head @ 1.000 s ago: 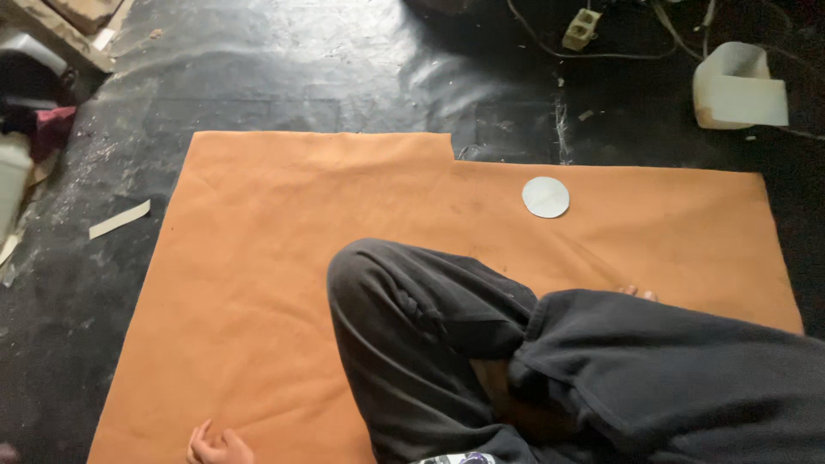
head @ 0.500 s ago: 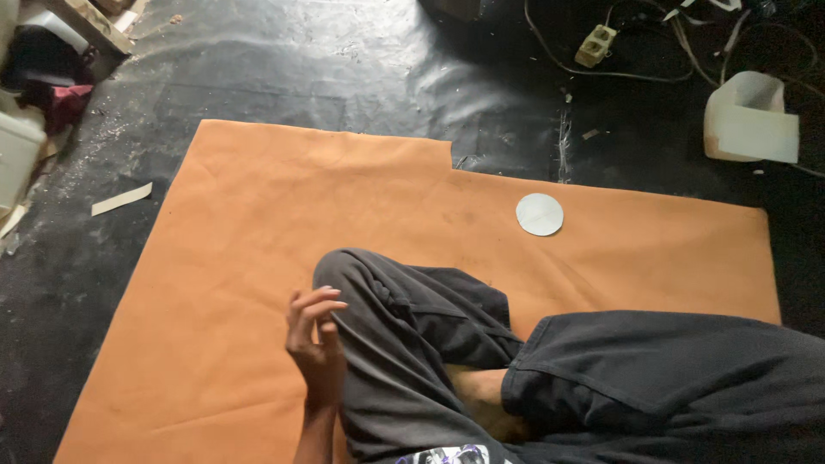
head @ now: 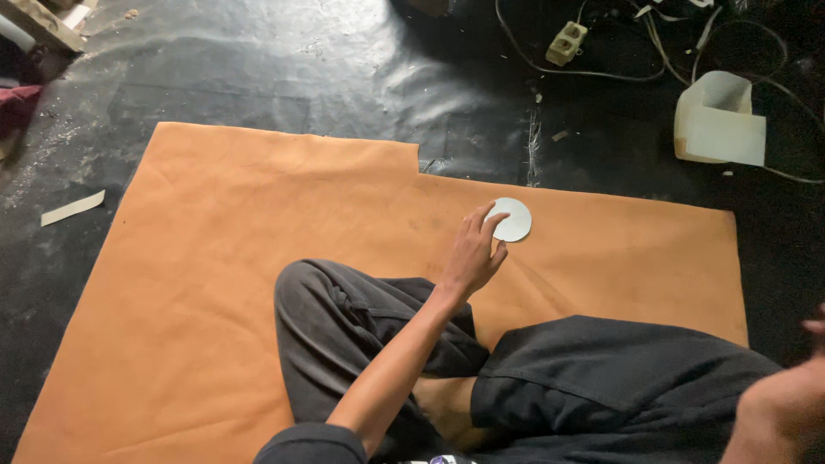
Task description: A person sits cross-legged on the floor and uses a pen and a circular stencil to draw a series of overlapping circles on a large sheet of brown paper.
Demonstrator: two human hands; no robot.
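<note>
Your left hand (head: 471, 256) reaches over your knee, fingers (head: 481, 222) spread wide, tips touching the flat white round disc (head: 514, 220) on the orange felt sheet (head: 215, 258). Pushed, it may slide toward the notched edge just behind. Open sheet lies left and right. Your right hand (head: 786, 395) is blurred; I cannot tell its grip.

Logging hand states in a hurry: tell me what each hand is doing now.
Left hand: open, fingers reaching onto the white disc.
Right hand: blurred at the frame edge; cannot be told.
</note>
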